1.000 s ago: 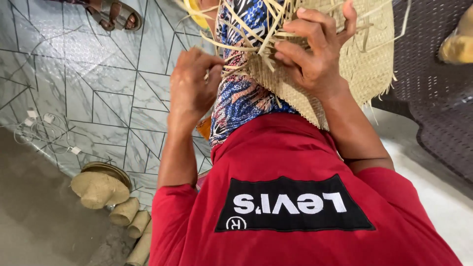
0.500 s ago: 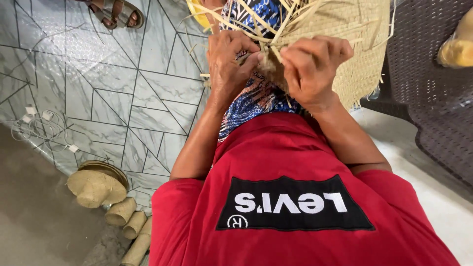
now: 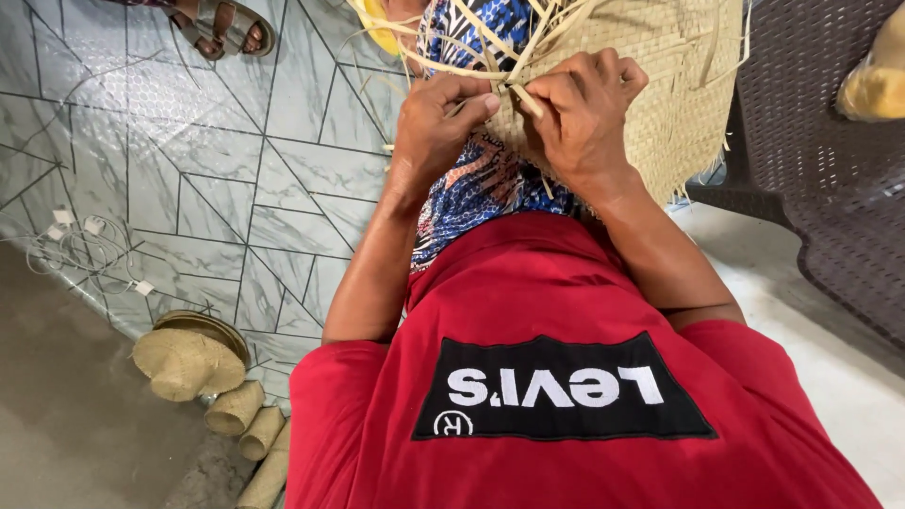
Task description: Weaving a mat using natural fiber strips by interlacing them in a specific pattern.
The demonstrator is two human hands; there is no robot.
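Straw mat (image 3: 660, 75) is your landmark: it lies over your lap at the top of the view, and its upper edge is cut off by the frame, so you cannot see how far the weave runs. Your left hand (image 3: 441, 123) sits at the mat's near left edge, clenched around loose straw strips (image 3: 452, 66), though which strip it grips is hard to make out in the tangle. Your right hand (image 3: 580, 118) rests on the mat just right of it, pinching one strip (image 3: 525, 99) between thumb and fingers; the two hands nearly touch. Under the mat's left edge a blue patterned cloth (image 3: 471, 188) shows, mostly covered. Your red shirt (image 3: 556, 311) fills the lower view and hides your lap below the mat.

Far left of the mat, on the tiled floor (image 3: 189, 170), a straw hat (image 3: 184, 363) and small woven rolls (image 3: 247, 429) lie by a step, partly cut off. Someone else's sandalled foot (image 3: 226, 24) sits up left of the mat, only partly in view. A dark wicker chair (image 3: 820, 141) stands right of the mat.

Compared with half a second ago, your hands have shifted slightly apart and your right fingers have opened to a pinch.
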